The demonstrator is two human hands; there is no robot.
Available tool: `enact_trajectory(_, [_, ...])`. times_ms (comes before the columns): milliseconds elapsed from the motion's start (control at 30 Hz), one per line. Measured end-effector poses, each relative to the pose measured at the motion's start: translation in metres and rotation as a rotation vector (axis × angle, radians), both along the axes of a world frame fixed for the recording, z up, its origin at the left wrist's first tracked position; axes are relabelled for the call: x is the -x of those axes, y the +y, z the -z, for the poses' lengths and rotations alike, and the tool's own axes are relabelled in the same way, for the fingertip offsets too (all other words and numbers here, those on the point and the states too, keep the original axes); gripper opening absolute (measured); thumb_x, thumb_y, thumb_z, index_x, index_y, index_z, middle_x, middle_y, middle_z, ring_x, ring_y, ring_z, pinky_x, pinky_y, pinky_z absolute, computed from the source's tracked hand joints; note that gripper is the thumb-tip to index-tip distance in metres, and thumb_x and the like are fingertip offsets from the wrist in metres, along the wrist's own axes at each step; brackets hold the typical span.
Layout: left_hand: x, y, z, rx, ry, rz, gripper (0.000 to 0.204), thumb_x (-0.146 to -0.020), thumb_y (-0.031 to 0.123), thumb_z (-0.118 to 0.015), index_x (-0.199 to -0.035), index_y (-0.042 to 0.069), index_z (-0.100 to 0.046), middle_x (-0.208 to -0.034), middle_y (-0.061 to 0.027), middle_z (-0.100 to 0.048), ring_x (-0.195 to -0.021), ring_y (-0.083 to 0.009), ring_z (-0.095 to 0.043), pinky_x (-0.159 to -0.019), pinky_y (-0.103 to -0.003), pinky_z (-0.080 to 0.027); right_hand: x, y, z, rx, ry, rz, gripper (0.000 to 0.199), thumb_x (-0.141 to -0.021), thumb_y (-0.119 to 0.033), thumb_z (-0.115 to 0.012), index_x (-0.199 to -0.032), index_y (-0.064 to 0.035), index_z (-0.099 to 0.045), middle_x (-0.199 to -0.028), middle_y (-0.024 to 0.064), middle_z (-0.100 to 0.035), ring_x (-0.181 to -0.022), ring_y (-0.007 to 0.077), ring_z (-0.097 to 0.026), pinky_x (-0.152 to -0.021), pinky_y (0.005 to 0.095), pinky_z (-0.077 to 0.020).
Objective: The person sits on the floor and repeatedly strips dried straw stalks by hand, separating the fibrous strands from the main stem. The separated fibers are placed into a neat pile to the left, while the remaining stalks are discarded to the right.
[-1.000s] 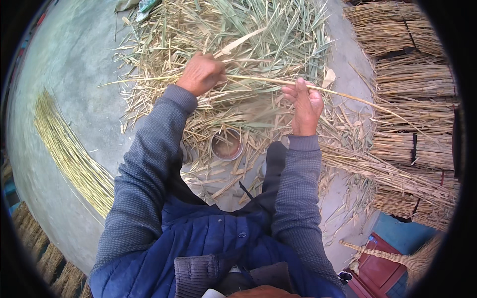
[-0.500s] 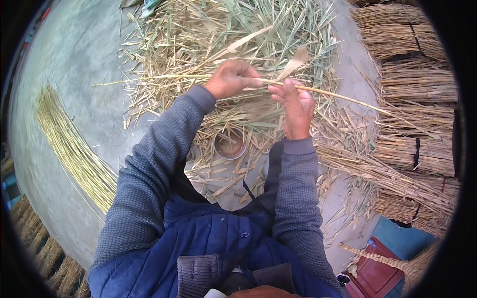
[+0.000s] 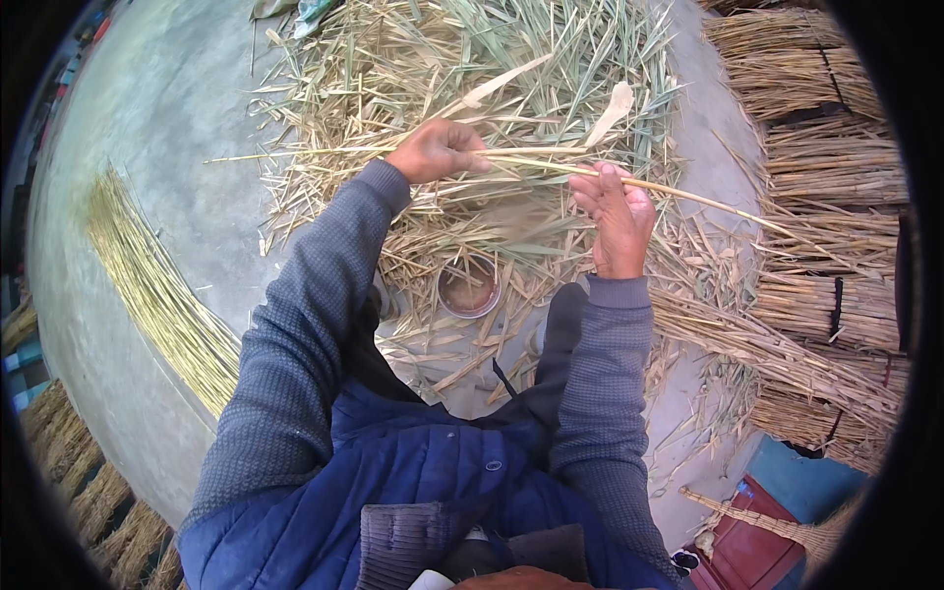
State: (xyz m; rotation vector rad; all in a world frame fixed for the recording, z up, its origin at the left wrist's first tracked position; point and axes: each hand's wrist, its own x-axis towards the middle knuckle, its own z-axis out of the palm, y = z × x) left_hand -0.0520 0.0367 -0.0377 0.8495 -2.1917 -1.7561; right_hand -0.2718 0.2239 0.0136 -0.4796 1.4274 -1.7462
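A long thin reed stalk (image 3: pixel 696 198) stretches across both my hands, its thin tip out to the left and its thicker end to the right. My left hand (image 3: pixel 433 151) is closed at its upper part, thumb pressed against the fingers. My right hand (image 3: pixel 619 218) pinches the stalk between thumb and fingers. Between the hands, a pale dry strip (image 3: pixel 541 151), apparently leaf sheath, stands slightly apart from the greener stalk. Beyond my right fingers a broad dry leaf (image 3: pixel 612 113) sticks up; whether it joins the strip is unclear. Beneath lies a heap of stripped leaves (image 3: pixel 442 69).
A round bowl (image 3: pixel 469 307) with scraps sits between my feet. Slender yellow-green stalks (image 3: pixel 162 295) lie at left. Loose reeds (image 3: pixel 747 329) and tied reed bundles (image 3: pixel 831 177) lie at right. A handmade broom (image 3: pixel 757 513) rests near a dark red object (image 3: pixel 755 546).
My hands have moved farther apart, the right one sliding rightward along the stalk. A dry strip has separated from the stalk between them. The view has shifted slightly.
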Motion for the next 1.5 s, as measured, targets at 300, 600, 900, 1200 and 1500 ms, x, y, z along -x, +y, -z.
enact_trajectory(300, [-0.016,-0.020,-0.002,-0.320,0.264,-0.443,0.016,-0.093,0.019,-0.073,-0.093,0.004,-0.068,-0.081,-0.0038,-0.073,-0.074,-0.0108,-0.067,-0.071,-0.023,-0.051,0.000,0.001,0.001,0.041,0.062,-0.023,0.030,-0.100,-0.021,-0.064,-0.111,0.0070,-0.060,-0.097,0.0171,-0.070,-0.080,0.0207,-0.073,-0.066,0.0231,-0.0587])
enact_trajectory(600, [-0.030,-0.027,0.013,0.752,-0.601,-0.393,0.030,-0.088,0.034,-0.076,-0.096,0.006,-0.070,-0.090,-0.0069,-0.072,-0.079,-0.0225,-0.064,-0.072,-0.038,-0.049,0.005,0.002,0.002,0.006,0.119,0.081,0.037,-0.098,-0.029,-0.067,-0.107,0.0060,-0.062,-0.086,0.0156,-0.071,-0.072,0.0196,-0.073,-0.061,0.0234,-0.0571])
enact_trajectory(900, [0.017,0.021,-0.031,1.025,0.123,0.045,0.027,-0.086,0.037,-0.075,-0.090,0.011,-0.073,-0.081,-0.0030,-0.068,-0.081,-0.0208,-0.061,-0.079,-0.036,-0.042,-0.015,-0.015,0.006,-0.002,0.088,0.064,0.039,-0.095,-0.031,-0.071,-0.106,0.0053,-0.061,-0.085,0.0165,-0.071,-0.069,0.0181,-0.071,-0.058,0.0225,-0.0559])
enact_trajectory(1200, [-0.053,-0.019,-0.050,0.867,-0.537,-0.058,0.020,-0.079,0.028,-0.078,-0.089,0.013,-0.070,-0.081,-0.0043,-0.071,-0.078,-0.0241,-0.066,-0.081,-0.039,-0.039,0.030,0.008,-0.011,0.053,0.042,0.134,0.033,-0.096,-0.022,-0.070,-0.110,0.0050,-0.059,-0.091,0.0137,-0.070,-0.076,0.0168,-0.071,-0.064,0.0229,-0.0582])
enact_trajectory(1500, [0.041,0.047,-0.035,0.777,0.286,-0.149,0.022,-0.079,0.024,-0.080,-0.091,0.007,-0.073,-0.081,-0.0088,-0.071,-0.073,-0.0251,-0.067,-0.068,-0.038,-0.049,-0.023,-0.009,-0.006,0.044,0.107,0.040,0.034,-0.095,-0.026,-0.072,-0.104,0.0036,-0.060,-0.087,0.0165,-0.071,-0.074,0.0196,-0.073,-0.063,0.0245,-0.0581])
